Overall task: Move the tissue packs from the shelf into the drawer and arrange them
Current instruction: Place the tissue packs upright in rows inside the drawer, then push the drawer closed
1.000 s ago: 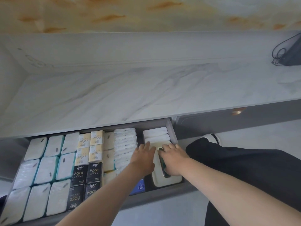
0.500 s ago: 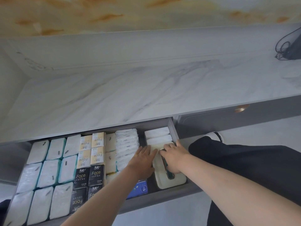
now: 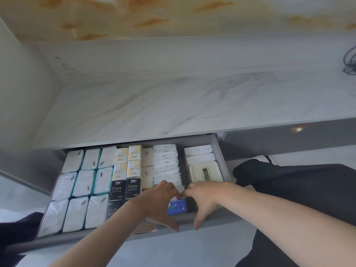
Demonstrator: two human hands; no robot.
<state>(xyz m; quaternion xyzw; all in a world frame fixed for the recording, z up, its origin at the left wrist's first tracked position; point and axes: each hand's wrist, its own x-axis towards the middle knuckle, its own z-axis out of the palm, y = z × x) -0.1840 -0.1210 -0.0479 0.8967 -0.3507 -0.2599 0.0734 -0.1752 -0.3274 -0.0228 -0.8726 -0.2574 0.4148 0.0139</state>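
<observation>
- Drawer [image 3: 221,158] pulled out under the marble shelf [image 3: 173,105]; the tissue packs lie inside it, filling most of it.
- Left end: nine white packs [image 3: 84,183], three rows of three, reaching from the back edge to the front edge.
- Next to the right: Face packs [image 3: 125,176], yellow ones toward the back, black ones toward the front; the nearest are partly hidden by the left forearm.
- Then cream packs [image 3: 147,166], then a row of thin packs [image 3: 166,162] set on edge, running back to front.
- Right end: two flat packs [image 3: 199,155] in the back corner, with a cream tissue box [image 3: 205,172] just in front of them, slot facing up.
- Blue pack [image 3: 177,208] against the front edge, seen between the two thumbs.
- Left hand [image 3: 161,201] over the near end of the thin packs: fingers bent down with tips hidden, thumb hanging over the front edge. Cannot tell if it holds anything.
- Right hand [image 3: 206,197] in front of the tissue box: fingers fairly straight, pointing left to meet the left fingertips, thumb splayed wide down over the front edge.
- Both hands hide the near ends of the thin packs and the tissue box.
- Black cable [image 3: 350,62] at the shelf's right edge.
- Neighbouring drawer to the right has a brass knob [image 3: 297,129]; below it are dark trousers [image 3: 289,189] and a white shoe [image 3: 267,158].
</observation>
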